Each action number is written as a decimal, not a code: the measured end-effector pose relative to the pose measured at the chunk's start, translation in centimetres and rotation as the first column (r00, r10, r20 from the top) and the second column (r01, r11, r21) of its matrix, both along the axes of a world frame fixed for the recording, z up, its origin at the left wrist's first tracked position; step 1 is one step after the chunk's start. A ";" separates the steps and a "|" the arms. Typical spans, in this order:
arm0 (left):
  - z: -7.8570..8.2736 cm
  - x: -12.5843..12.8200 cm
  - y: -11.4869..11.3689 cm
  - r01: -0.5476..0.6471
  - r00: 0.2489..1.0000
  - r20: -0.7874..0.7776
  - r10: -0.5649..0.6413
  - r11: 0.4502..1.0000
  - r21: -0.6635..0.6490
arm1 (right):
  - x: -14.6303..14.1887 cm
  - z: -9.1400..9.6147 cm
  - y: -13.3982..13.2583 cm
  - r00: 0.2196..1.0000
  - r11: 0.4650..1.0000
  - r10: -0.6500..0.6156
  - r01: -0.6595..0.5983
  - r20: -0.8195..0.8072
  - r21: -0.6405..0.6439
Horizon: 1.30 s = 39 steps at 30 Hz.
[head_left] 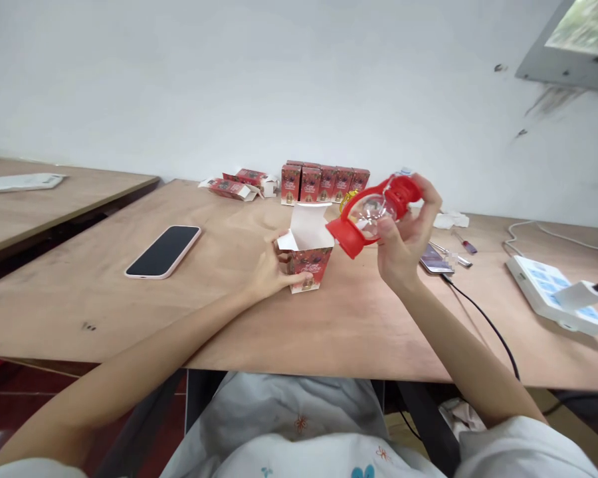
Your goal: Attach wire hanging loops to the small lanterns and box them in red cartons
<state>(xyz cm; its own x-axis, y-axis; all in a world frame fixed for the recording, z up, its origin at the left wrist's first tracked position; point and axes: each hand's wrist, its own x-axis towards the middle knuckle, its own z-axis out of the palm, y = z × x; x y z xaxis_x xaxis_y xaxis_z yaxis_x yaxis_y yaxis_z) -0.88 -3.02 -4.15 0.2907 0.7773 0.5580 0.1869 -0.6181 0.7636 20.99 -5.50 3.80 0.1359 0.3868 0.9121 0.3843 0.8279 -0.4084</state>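
Note:
My left hand [274, 269] is closed around a small red printed carton [311, 262] that stands on the table with its white top flap raised and side flap out. Up and to the right, my right hand [408, 239] grips a red toy lantern [349, 237] with a clear round globe. The lantern is tilted, its wide red base pointing down-left toward the carton's open top, apart from the table. Part of a yellow object [347, 198] shows behind the lantern; its kind is hidden.
Several closed red cartons [310, 184] stand near the wall, with flattened-looking open ones [234, 188] beside them. A pink-cased phone [164, 252] lies left. On the right are another phone [434, 260] with a cable, a screwdriver [466, 244] and a white power strip [553, 292].

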 end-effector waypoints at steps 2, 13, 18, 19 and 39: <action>-0.1 0.0 -0.2 -0.024 1.000 -0.003 0.024 1.000 0.008 | -1.6 1.5 -0.3 0.992 0.994 0.083 -0.076 0.095 -0.078; -0.5 0.2 0.0 -0.041 0.999 -0.020 0.042 0.998 0.054 | -2.6 1.9 1.4 0.944 0.972 0.059 0.019 0.324 -0.233; -0.8 0.2 0.2 -0.018 1.000 -0.017 0.019 0.996 0.083 | -3.1 2.3 0.5 0.870 0.983 0.071 0.024 0.488 -0.185; -0.8 0.1 0.2 -0.021 1.000 -0.006 0.022 0.996 0.084 | -3.4 2.3 0.4 0.857 0.984 0.066 0.029 0.510 -0.175; -0.2 0.0 -0.1 0.004 0.992 -0.125 0.003 0.999 0.054 | -2.0 2.1 -0.2 0.597 0.949 0.127 0.158 0.792 -0.272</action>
